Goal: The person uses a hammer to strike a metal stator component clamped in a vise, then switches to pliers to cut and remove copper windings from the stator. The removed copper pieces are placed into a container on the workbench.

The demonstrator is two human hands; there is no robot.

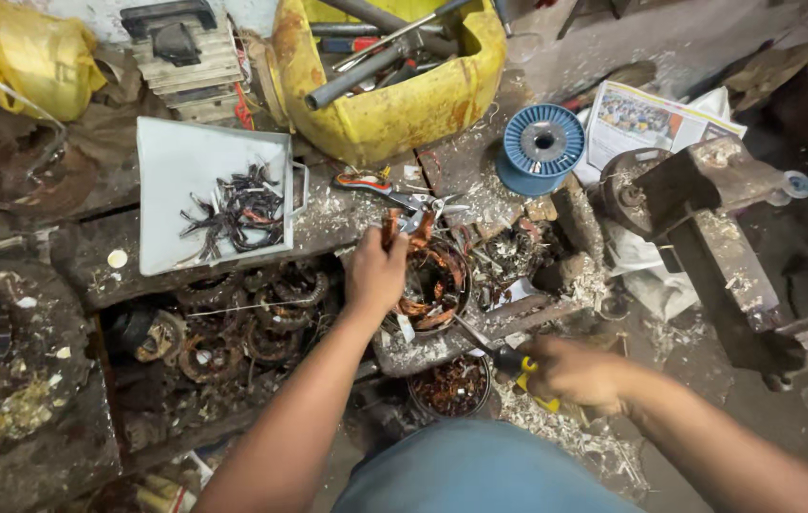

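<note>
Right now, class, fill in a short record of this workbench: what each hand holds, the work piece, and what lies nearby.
Left hand: grips copper windings of the motor stator
Right hand: holds a yellow-handled screwdriver, tip at the stator
Behind stator: pliers
Left: grey tray of dark wire scraps
Back: yellow bucket of tools, blue wire spool
Right: bench vise

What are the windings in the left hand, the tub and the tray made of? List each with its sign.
Windings in the left hand: likely copper wire, reddish-orange strands.
Tub: probably plastic, yellow, grimy, dented rim.
Tray: seemingly sheet metal, pale grey, matte, thin folded edges.
</note>
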